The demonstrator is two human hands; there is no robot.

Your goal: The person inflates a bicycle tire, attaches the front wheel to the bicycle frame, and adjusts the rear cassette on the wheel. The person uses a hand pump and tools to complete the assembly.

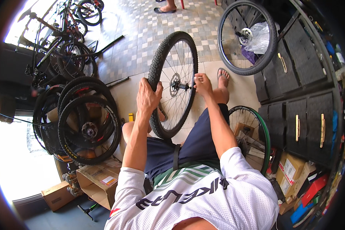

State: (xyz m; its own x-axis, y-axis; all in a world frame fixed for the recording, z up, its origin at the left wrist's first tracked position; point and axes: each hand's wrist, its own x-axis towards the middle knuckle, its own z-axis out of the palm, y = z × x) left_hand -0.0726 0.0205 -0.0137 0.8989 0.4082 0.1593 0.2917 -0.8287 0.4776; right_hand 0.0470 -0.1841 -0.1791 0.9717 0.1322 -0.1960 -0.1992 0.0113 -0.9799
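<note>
A bicycle wheel (156,73) with a knobby black tyre stands upright between my knees, turned partly edge-on. My left hand (148,96) is closed round the near left side of its tyre, thumb toward the spokes. Inside the wheel, a disc rotor (174,85) sits on the black hub (183,86), whose axle end points right. My right hand (202,84) is at the wheel's right side, level with the hub. Its fingers are curled into a pinch; whatever is between them is too small to make out.
Several wheels (89,130) lean together at left, with bicycles (61,50) behind. A cardboard box (99,180) stands below them. Another wheel (272,50) leans against black drawers (291,65) at right. A green-rimmed wheel (266,138) is beside my right leg. Someone's foot (165,9) shows far ahead.
</note>
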